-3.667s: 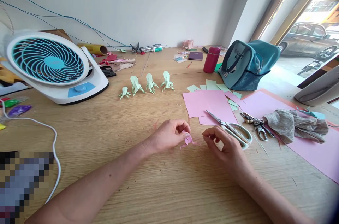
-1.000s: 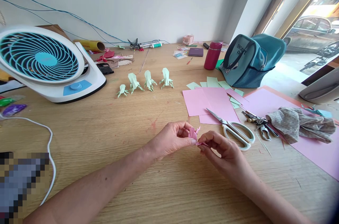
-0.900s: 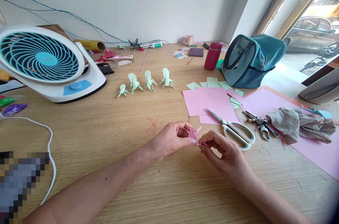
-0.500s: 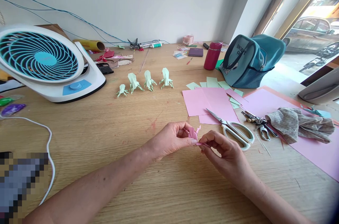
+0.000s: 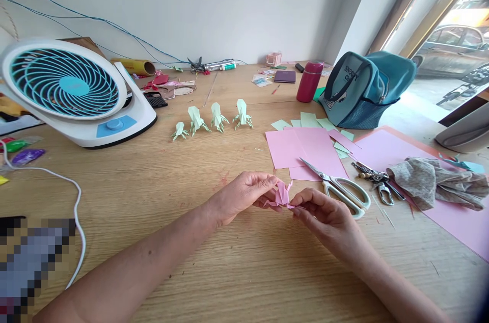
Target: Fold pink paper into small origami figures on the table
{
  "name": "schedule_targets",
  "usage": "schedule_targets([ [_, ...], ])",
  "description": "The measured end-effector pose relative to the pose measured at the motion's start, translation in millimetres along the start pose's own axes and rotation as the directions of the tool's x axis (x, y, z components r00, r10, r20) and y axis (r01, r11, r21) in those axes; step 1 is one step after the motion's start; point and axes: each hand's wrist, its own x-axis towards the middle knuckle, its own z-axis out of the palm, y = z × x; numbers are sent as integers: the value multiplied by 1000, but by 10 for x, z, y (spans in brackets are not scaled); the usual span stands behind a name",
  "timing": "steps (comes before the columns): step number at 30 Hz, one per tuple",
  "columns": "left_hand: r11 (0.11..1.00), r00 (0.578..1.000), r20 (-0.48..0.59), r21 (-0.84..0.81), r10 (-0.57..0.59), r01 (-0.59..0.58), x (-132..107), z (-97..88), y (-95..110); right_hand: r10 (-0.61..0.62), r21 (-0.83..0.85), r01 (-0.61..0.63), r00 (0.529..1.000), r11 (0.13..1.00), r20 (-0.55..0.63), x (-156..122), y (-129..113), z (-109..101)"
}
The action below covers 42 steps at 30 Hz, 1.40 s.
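Observation:
A small pink folded paper figure (image 5: 281, 194) sits between my two hands just above the wooden table (image 5: 160, 195). My left hand (image 5: 244, 194) pinches its left side with fingers closed. My right hand (image 5: 324, 213) pinches a thin point on its right side, fingertips pressed together. Just right of my right hand lie white-handled scissors (image 5: 338, 190) on pink paper sheets (image 5: 301, 149). Several pale green folded figures (image 5: 214, 119) stand in a row farther back.
A white and teal fan (image 5: 72, 91) stands at the left with a white cable (image 5: 76, 200). A teal bag (image 5: 362, 88), a red bottle (image 5: 307, 81), keys (image 5: 372, 178), a grey cloth (image 5: 435, 180) and green paper squares (image 5: 313, 123) are at the right.
Since 3.7 s ago the pink figure was lifted off the table and my right hand took hold of it. In the last second the hands barely shifted; the view moved slightly.

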Motion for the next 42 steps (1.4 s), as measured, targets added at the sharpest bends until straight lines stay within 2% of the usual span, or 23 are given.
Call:
schedule_targets([
  [6, 999, 998, -40, 26, -38, 39, 24, 25, -24, 16, -9, -16, 1000, 1000, 20, 4, -6, -15],
  [12, 997, 997, -70, 73, -15, 20, 48, 78, -107, 14, 36, -15, 999, 999, 33, 6, -9, -5],
  [18, 984, 989, -142, 176, 31, -6, 50, 113, -166, 36, 142, -36, 999, 989, 2, 24, 15, 32],
  [23, 973, 984, -156, 226, 88, -51, 33, 158, -197, 80, 89, -78, 997, 993, -22, 27, -12, 43],
  [30, 943, 954, -224, 309, 200, -125, 34, 190, -191, 100, 102, -102, 995, 990, 23, 7, -39, 47],
  [42, 934, 956, -197, 328, 217, -144, -6, 228, -205, 124, 100, -122, 992, 987, -11, 17, -29, 44],
])
